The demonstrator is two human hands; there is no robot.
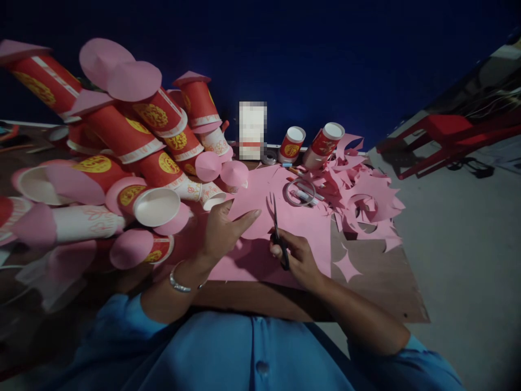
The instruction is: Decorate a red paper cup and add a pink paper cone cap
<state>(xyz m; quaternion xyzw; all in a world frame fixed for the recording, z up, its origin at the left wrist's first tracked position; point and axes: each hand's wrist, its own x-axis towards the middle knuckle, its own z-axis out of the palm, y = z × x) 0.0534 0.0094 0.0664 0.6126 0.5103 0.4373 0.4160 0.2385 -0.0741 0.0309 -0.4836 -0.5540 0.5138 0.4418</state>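
Observation:
My right hand grips black-handled scissors, fingers in the loops. Their blades point away from me and look slightly parted. Across from them, my left hand, with a silver bangle at the wrist, pinches a rounded piece of pink paper between thumb and fingers. The piece's right edge is close to the blades; I cannot tell whether they touch. Below both hands, a larger pink sheet lies on the wooden table.
At left, red and white paper cups with pink cone tops are piled high. Pink paper scraps heap at right, near a tape roll and pens. Two cups stand at the back. A red stool is beyond the table.

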